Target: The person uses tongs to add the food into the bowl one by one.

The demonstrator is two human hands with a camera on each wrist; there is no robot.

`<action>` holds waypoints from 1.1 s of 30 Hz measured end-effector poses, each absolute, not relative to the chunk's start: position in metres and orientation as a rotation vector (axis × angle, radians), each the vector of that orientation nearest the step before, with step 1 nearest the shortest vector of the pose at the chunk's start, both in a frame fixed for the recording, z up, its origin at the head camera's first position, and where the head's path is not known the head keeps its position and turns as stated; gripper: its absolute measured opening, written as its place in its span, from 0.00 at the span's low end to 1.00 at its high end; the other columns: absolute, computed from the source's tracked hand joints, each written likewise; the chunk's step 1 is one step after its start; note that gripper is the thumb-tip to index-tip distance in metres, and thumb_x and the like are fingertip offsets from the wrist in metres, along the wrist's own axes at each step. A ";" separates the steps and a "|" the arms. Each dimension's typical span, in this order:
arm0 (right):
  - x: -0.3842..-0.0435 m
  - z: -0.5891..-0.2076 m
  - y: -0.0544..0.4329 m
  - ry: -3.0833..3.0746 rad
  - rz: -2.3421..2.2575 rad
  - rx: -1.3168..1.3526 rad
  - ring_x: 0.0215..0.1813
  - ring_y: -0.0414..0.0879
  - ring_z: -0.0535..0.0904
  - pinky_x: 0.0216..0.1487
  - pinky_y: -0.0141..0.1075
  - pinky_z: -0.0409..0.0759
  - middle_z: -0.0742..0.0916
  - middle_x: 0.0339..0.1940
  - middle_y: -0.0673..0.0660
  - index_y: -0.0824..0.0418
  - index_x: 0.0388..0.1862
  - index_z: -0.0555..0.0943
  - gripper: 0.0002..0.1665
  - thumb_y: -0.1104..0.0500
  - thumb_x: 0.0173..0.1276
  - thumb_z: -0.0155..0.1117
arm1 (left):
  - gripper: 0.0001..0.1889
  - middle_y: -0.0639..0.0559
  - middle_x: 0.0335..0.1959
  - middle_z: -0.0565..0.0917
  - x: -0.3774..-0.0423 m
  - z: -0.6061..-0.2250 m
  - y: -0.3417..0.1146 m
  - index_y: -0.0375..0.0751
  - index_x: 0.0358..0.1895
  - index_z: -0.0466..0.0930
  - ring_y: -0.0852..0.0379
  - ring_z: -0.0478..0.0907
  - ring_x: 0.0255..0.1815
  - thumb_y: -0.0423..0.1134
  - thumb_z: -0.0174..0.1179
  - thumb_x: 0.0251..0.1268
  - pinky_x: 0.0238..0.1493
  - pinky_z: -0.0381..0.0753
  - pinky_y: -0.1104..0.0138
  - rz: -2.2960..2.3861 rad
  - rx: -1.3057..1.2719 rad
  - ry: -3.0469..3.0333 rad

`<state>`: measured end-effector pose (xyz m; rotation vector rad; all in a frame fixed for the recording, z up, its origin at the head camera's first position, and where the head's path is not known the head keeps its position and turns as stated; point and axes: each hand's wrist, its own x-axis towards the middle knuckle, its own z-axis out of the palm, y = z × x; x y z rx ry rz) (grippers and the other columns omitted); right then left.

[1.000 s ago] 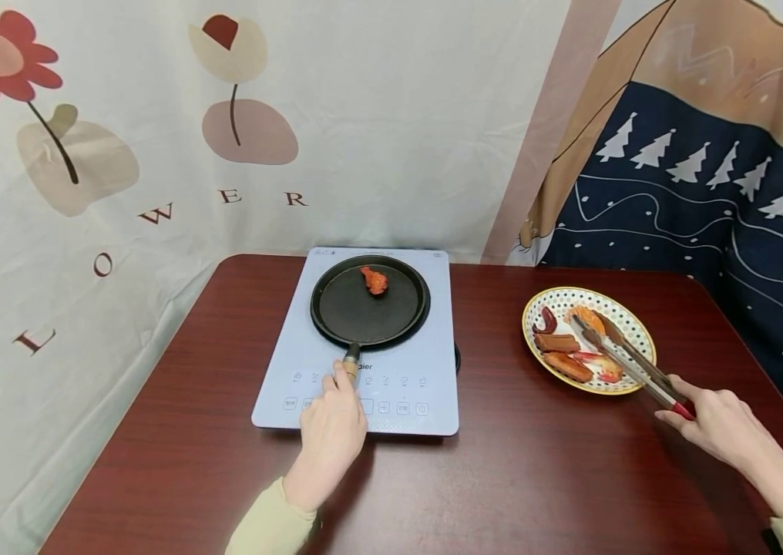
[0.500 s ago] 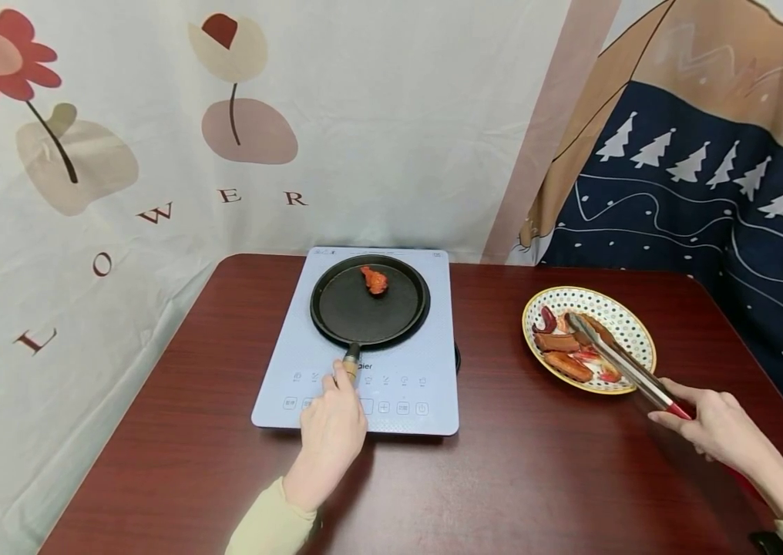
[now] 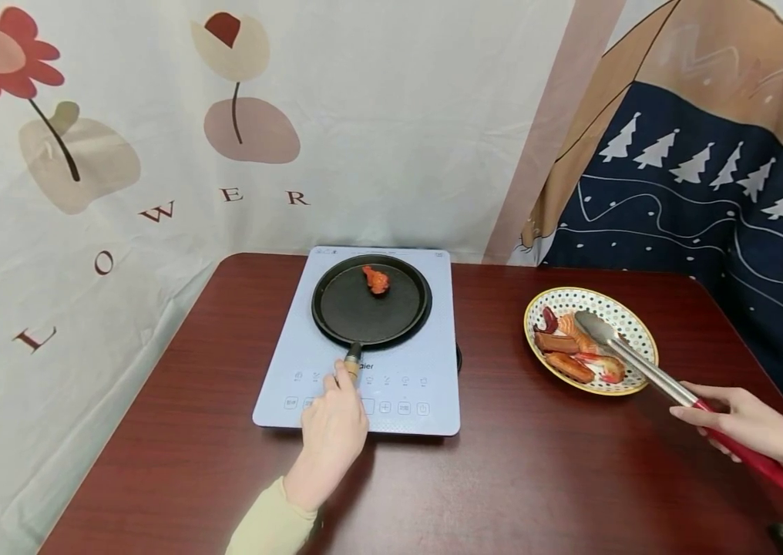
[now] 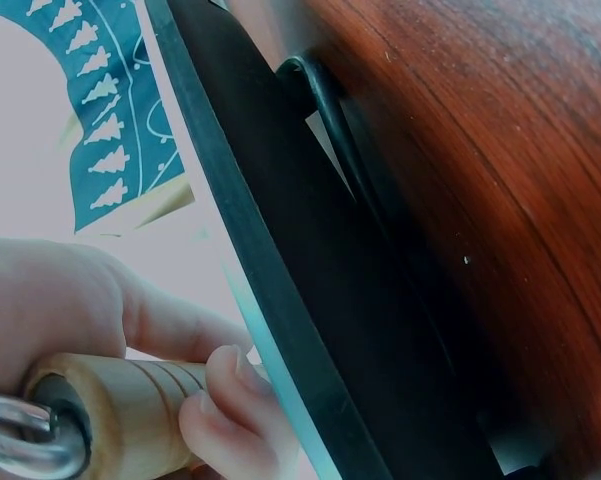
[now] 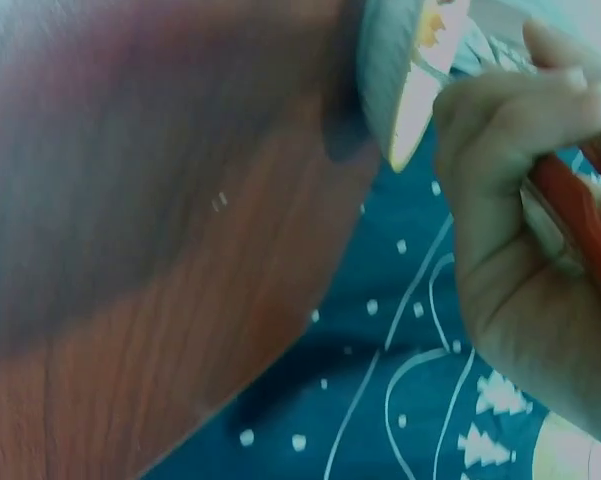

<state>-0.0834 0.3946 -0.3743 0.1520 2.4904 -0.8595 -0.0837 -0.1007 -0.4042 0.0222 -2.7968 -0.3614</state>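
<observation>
My left hand [image 3: 332,424] grips the wooden handle [image 4: 135,410] of a black round frying pan [image 3: 350,320], which sits on a white induction cooker [image 3: 405,416]. One reddish-orange drumstick-like piece [image 3: 377,282] lies toward the back of the pan. My right hand [image 3: 745,420] holds metal tongs [image 3: 655,378] with a red grip, turned sideways. Their tips hover over or touch a dotted, yellow-rimmed plate [image 3: 630,325]; I cannot tell which. On the plate lie an orange striped slice [image 3: 572,330], a brown block [image 3: 556,343], a browned wing-like piece [image 3: 569,367] and other food pieces.
The cooker and plate stand apart on a dark red wooden table [image 3: 502,478]. A printed white cloth [image 3: 398,116] hangs behind it, and a navy tree-patterned cloth [image 3: 683,208] hangs at the right. A black cable [image 4: 330,120] shows beside the cooker.
My right hand has shifted slightly right and turned the tongs on their side, uncovering the orange slice. My left hand and the pan have stayed put.
</observation>
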 end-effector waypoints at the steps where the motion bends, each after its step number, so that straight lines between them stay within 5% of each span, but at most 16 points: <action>1: -0.084 -0.372 0.399 2.456 -0.866 0.138 0.18 0.45 0.74 0.21 0.39 0.78 0.77 0.21 0.53 0.77 0.69 0.55 0.43 0.45 0.71 0.53 | 0.26 0.34 0.33 0.78 -0.084 -0.404 -0.101 0.22 0.59 0.67 0.43 0.75 0.14 0.34 0.59 0.60 0.13 0.72 0.57 -0.361 0.023 -2.798; 13: -0.100 -0.351 0.438 2.164 -0.940 -0.099 0.17 0.40 0.76 0.20 0.37 0.79 0.77 0.23 0.52 0.78 0.54 0.64 0.24 0.55 0.78 0.41 | 0.26 0.34 0.33 0.78 -0.085 -0.405 -0.101 0.22 0.59 0.67 0.44 0.74 0.14 0.34 0.59 0.60 0.12 0.71 0.58 -0.359 0.012 -2.801; 27: -0.112 -0.354 0.426 2.214 -0.908 -0.069 0.17 0.43 0.76 0.21 0.39 0.79 0.77 0.21 0.52 0.84 0.67 0.50 0.40 0.53 0.74 0.48 | 0.25 0.34 0.32 0.78 -0.085 -0.405 -0.100 0.22 0.58 0.68 0.44 0.75 0.14 0.34 0.59 0.60 0.13 0.72 0.57 -0.336 0.003 -2.771; 33: -0.112 -0.353 0.411 2.498 -0.658 -0.138 0.24 0.38 0.73 0.24 0.33 0.73 0.78 0.26 0.52 0.83 0.67 0.55 0.43 0.52 0.69 0.58 | 0.26 0.34 0.32 0.78 -0.085 -0.405 -0.100 0.21 0.58 0.67 0.44 0.74 0.13 0.34 0.59 0.59 0.13 0.72 0.57 -0.329 0.003 -2.774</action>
